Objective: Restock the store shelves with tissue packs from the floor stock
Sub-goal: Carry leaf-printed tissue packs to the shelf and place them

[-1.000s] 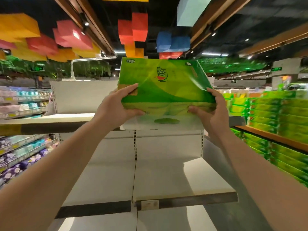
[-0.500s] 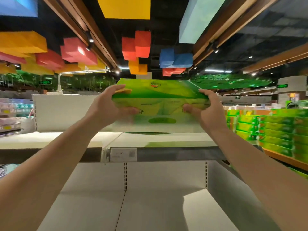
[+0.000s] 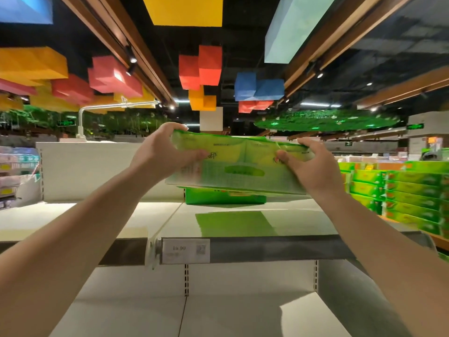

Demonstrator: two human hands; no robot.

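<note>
A green tissue pack [image 3: 240, 166] hangs flat over the top white shelf [image 3: 102, 215], held at both ends. My left hand [image 3: 160, 152] grips its left end, thumb underneath and fingers over the top. My right hand [image 3: 313, 164] grips the right end the same way. Under the held pack, a second green pack [image 3: 223, 199] lies on the shelf near its back. The held pack hides most of it. Whether the two packs touch I cannot tell.
A price tag [image 3: 185, 250] sits on the shelf's front rail. A lower white shelf [image 3: 170, 314] lies beneath. Stacked green tissue packs [image 3: 403, 193] fill shelves to the right. A white back panel [image 3: 97, 169] stands behind the top shelf.
Both hands have lifted the pack from chest height up over the top shelf and pushed it forward, tilting it flatter. The second pack on the shelf has come into view.
</note>
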